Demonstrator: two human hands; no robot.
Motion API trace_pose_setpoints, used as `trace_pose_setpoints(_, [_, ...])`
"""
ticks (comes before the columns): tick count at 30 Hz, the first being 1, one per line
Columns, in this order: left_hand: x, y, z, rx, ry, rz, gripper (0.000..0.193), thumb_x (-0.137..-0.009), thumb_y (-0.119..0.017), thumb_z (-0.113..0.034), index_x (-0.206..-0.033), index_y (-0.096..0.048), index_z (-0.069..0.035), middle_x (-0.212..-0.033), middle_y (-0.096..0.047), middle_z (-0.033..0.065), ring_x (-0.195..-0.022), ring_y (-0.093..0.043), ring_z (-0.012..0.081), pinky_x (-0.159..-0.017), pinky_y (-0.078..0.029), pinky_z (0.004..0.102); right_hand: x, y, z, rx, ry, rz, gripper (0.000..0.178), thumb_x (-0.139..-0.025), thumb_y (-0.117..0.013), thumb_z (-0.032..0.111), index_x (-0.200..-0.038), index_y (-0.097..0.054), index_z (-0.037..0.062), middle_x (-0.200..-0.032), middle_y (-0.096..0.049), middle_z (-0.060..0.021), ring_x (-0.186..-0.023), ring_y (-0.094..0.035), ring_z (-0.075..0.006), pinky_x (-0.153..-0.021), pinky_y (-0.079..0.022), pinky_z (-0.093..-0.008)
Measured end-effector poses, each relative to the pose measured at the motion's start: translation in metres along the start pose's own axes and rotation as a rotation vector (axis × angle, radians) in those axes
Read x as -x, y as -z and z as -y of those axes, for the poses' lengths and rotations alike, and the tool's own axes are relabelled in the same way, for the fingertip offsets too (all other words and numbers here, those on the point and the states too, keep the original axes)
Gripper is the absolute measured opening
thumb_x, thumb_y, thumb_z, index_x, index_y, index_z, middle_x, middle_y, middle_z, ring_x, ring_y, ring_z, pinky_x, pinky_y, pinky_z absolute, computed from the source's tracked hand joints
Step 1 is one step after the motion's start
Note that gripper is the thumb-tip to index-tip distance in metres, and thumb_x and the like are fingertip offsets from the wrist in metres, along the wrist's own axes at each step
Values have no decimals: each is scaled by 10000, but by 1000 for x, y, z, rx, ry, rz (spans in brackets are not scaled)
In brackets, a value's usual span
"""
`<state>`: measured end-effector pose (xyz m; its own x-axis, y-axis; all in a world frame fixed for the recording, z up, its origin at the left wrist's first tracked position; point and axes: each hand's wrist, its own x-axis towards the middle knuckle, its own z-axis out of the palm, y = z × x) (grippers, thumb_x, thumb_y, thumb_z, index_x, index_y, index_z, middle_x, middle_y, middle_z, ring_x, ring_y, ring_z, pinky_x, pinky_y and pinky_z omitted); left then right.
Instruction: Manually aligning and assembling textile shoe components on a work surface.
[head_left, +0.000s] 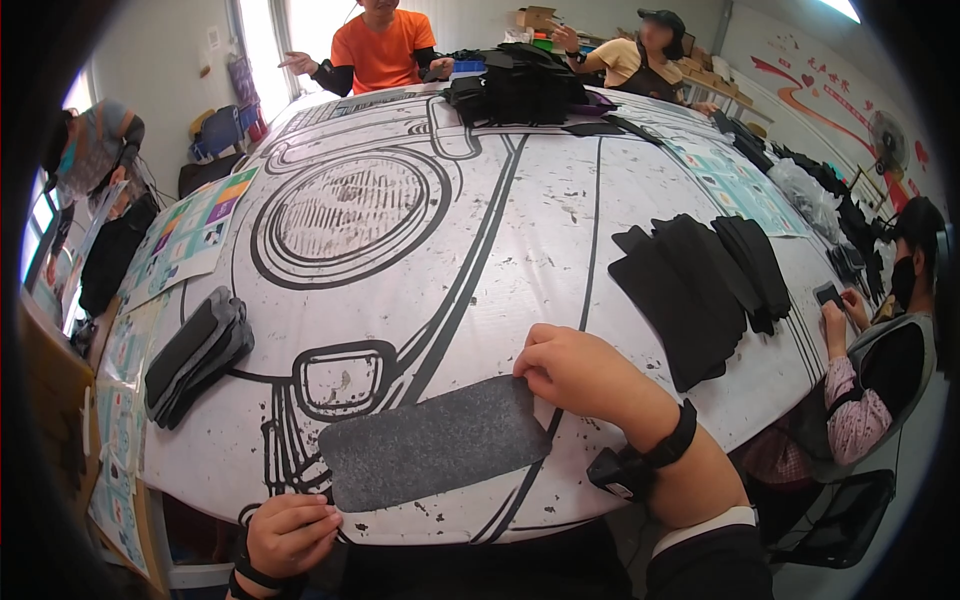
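Observation:
A dark grey rectangular piece of fabric [435, 445] with rounded corners lies flat on the table in front of me. My right hand [585, 372] pinches its far right corner between thumb and fingers. At the near left corner, the closed fingers of my left hand [290, 537] grip the edge; the fingertips partly hide that contact. To the left sits a folded stack of grey and black fabric pieces [200, 352]. Several black fabric pieces [685, 300] lie fanned out in a pile beyond my right hand.
The white table [540, 220] carries black line drawings. A big black fabric heap [520, 85] stands at its far side. Printed sheets [190, 235] lie along the left edge. People sit at the far side and right; another person [95, 170] bends at the left.

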<state>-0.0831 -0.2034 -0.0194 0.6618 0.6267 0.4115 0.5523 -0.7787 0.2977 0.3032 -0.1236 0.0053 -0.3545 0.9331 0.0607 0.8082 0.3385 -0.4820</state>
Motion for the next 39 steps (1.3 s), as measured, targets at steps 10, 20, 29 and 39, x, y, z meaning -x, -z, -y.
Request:
trace_pose_setpoints(10, [0, -2, -3, -36, 55, -21, 261, -635, -716, -38, -893, -695, -75, -885, -654, 37, -874, -650, 223, -749, -520, 335, 1, -1, 0, 4, 24, -34, 124, -779, -546, 63, -812, -666, 55, -881, -592, -90, -827, -599, -275, -716, -497, -362])
trace_pose_setpoints(20, [-1, -3, -2, -40, 55, 1, 250, -645, -696, -38, -892, -679, -73, -888, -643, 44, -874, -642, 228, -755, -512, 343, 0, -1, 0, -13, 26, -46, 119, -774, -557, 69, -814, -668, 51, -875, -592, -90, -811, -601, -280, -704, -498, -362])
trace_pose_setpoints(29, [0, -6, -4, -57, 45, -27, 232, -638, -673, -6, -856, -660, -83, -877, -624, 52, -868, -626, 247, -746, -500, 364, 0, -2, -3, -40, -66, -71, 101, -796, -618, 106, -827, -695, 48, -860, -598, -104, -762, -611, -265, -703, -491, -337])
trace_pose_setpoints(39, [-2, -4, 0, 105, 207, -33, 180, -654, -747, -43, -815, -678, -84, -841, -639, 45, -848, -637, 226, -731, -501, 338, 0, -4, -3, 25, -75, -115, 121, -806, -611, 131, -833, -694, 47, -858, -599, -104, -766, -610, -270, -707, -491, -342])
